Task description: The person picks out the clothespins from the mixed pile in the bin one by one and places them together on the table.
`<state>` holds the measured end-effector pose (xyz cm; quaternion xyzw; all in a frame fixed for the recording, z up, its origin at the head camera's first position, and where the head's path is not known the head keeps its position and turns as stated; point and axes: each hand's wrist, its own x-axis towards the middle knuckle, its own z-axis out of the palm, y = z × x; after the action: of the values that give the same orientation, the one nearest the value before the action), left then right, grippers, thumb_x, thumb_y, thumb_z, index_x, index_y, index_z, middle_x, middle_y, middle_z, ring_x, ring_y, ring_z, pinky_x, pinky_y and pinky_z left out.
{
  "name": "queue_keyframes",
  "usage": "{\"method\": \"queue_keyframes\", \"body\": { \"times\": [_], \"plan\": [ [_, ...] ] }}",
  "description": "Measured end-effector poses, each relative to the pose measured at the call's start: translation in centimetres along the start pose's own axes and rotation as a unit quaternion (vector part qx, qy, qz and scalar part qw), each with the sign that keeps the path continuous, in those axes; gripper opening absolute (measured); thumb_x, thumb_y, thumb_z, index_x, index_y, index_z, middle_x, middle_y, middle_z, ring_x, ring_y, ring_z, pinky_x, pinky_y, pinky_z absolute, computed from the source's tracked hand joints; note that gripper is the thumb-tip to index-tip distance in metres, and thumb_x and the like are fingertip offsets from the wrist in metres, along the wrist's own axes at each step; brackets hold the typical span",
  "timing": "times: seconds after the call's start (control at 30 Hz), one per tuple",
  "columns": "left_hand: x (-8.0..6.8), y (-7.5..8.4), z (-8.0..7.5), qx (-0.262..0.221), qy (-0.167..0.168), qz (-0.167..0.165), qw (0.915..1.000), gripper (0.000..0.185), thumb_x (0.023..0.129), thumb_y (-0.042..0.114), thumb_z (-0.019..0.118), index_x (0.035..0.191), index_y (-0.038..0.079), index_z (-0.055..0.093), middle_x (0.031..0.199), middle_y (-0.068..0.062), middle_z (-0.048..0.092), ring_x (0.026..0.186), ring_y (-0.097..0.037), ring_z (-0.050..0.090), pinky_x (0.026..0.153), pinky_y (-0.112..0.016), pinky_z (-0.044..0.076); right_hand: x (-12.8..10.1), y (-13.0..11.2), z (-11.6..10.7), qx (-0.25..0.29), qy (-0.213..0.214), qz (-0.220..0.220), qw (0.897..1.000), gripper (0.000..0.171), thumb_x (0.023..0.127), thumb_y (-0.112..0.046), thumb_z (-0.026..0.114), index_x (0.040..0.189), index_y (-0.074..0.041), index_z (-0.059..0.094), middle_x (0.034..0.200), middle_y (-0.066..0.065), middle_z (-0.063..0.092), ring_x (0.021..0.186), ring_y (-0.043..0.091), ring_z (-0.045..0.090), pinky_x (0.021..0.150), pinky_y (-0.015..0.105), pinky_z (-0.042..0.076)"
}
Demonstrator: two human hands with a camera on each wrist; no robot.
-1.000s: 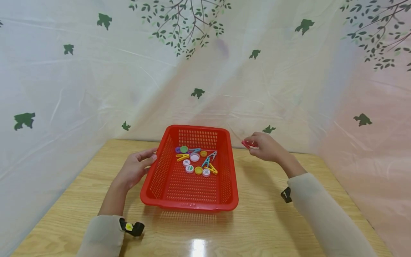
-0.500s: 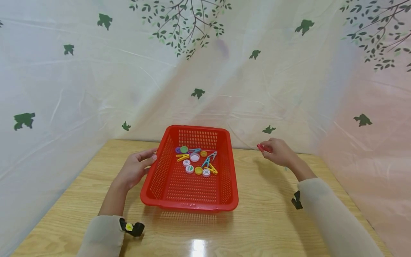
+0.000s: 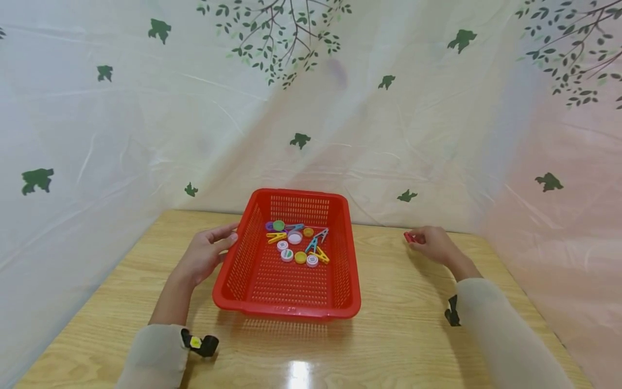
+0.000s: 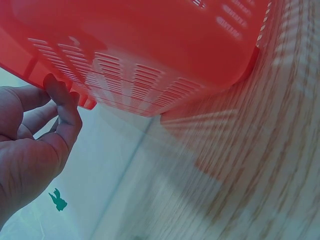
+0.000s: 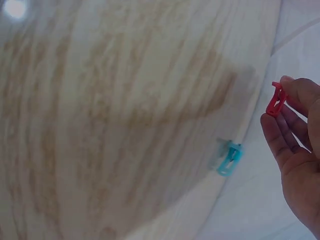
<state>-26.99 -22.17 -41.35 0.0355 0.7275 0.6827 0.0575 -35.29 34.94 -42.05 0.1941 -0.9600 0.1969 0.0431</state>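
Observation:
The red plastic basket [image 3: 291, 310] stands tilted toward me on the table. My left hand [image 3: 208, 254] grips its left rim, and the left wrist view shows the fingers [image 4: 62, 110] curled at the rim. To the right of the basket, my right hand [image 3: 434, 246] pinches a red clothespin [image 5: 276, 100] between thumb and fingertips, above the table. A teal clothespin [image 5: 230, 159] lies on the table near that hand; in the head view the hand hides it.
Inside the basket lie yellow clothespins [image 3: 276, 237], teal clothespins [image 3: 312, 246], a green bottle cap [image 3: 278, 225] and several white and yellow caps [image 3: 301, 258]. A pale sheet with leaf prints hangs behind the wooden table [image 3: 398, 324].
My right hand has moved right and lower, away from the basket, still holding the red clothespin. The left hand and the basket have stayed in place.

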Motion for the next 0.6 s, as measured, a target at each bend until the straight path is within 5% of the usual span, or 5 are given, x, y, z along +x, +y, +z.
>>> {"method": "queue_keyframes", "body": {
  "times": [0.27, 0.47, 0.6],
  "plan": [
    [0.15, -0.13, 0.02, -0.003, -0.001, 0.003, 1.0, 0.052, 0.104, 0.026, 0.062, 0.152, 0.013, 0.051, 0.148, -0.015, 0.052, 0.121, -0.027, 0.062, 0.093, -0.034, 0.058, -0.15, 0.72, 0.69, -0.002, -0.043, 0.02, 0.999, 0.018, 0.093, -0.011, 0.074, 0.101, 0.005, 0.076, 0.092, 0.011, 0.074, 0.082, 0.021, 0.062, 0.076, 0.039, 0.055],
    [0.17, -0.24, 0.0, -0.003, 0.002, 0.004, 1.0, 0.051, 0.103, 0.026, 0.062, 0.151, 0.013, 0.052, 0.147, -0.014, 0.053, 0.122, -0.027, 0.061, 0.093, -0.034, 0.058, -0.1, 0.79, 0.58, -0.009, -0.052, 0.03, 0.998, 0.014, 0.092, -0.015, 0.077, 0.089, -0.002, 0.073, 0.081, 0.003, 0.068, 0.075, 0.018, 0.054, 0.067, 0.032, 0.046],
    [0.18, -0.27, -0.12, 0.001, 0.002, 0.004, 1.0, 0.051, 0.103, 0.027, 0.063, 0.152, 0.014, 0.051, 0.148, -0.014, 0.053, 0.122, -0.027, 0.061, 0.094, -0.034, 0.058, -0.15, 1.14, 0.53, -0.012, -0.062, 0.038, 0.997, 0.022, 0.09, -0.018, 0.079, 0.099, 0.002, 0.075, 0.082, 0.004, 0.069, 0.075, 0.019, 0.054, 0.067, 0.032, 0.046]
  ]
}}
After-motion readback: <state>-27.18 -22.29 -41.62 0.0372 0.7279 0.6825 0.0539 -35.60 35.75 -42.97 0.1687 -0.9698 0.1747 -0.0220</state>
